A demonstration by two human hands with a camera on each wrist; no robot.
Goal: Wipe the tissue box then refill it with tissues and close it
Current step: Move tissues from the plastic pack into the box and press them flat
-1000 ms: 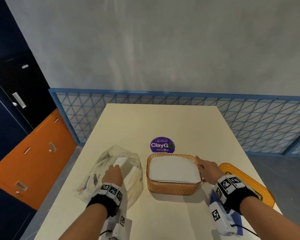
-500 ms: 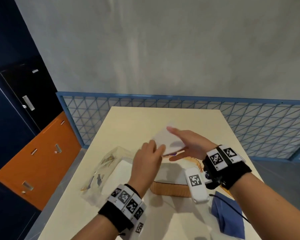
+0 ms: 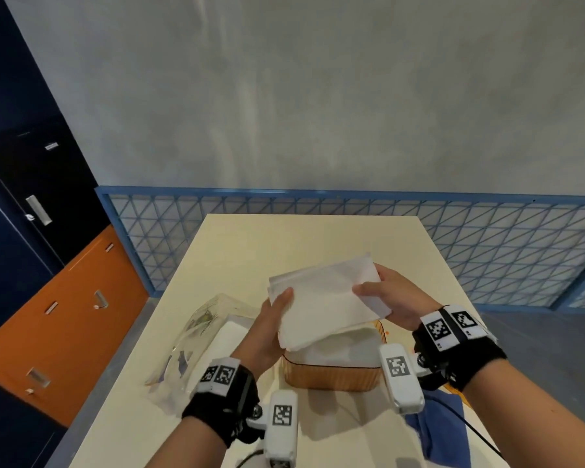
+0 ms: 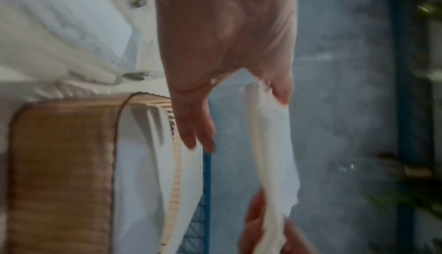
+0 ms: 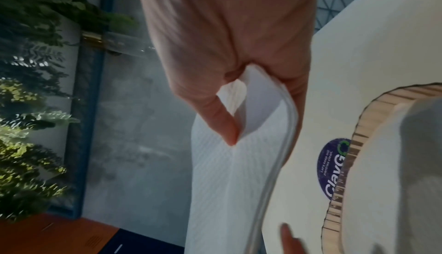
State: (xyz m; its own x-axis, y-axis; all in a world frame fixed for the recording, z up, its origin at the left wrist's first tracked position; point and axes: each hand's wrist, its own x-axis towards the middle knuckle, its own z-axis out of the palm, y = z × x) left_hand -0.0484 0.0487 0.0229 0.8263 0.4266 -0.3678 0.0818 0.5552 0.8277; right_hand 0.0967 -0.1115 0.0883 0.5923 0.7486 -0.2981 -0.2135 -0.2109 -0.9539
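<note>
The wad of tissues (image 3: 328, 302) is held in the air right above the tissue box (image 3: 331, 376), tilted, its long axis running from the near left up to the far right, roughly along the long side of the box beneath it. The box stands open on the desk (image 3: 284, 244), straight in front of the person, with a white stack already showing at its rim. The left hand (image 3: 271, 332) grips the wad's near-left end, thumb on top and fingers underneath; the right hand (image 3: 395, 298) pinches the far-right end, thumb pressed on the upper face and fingers curled behind, as the right wrist view shows plainly. So the coming move, as I judge it, turns on one thing: the box lies straight down from both hands, and the wad needs levelling and squaring to the opening before it goes down. Neither hand is clearly nearer; the left sits lower and closer to the rim. Left of the box lies the clear plastic tissue pack (image 3: 196, 346); a blue cloth (image 3: 436, 430) lies near the right wrist, which suggests the wiping is done. I cannot make out the lid here.
</note>
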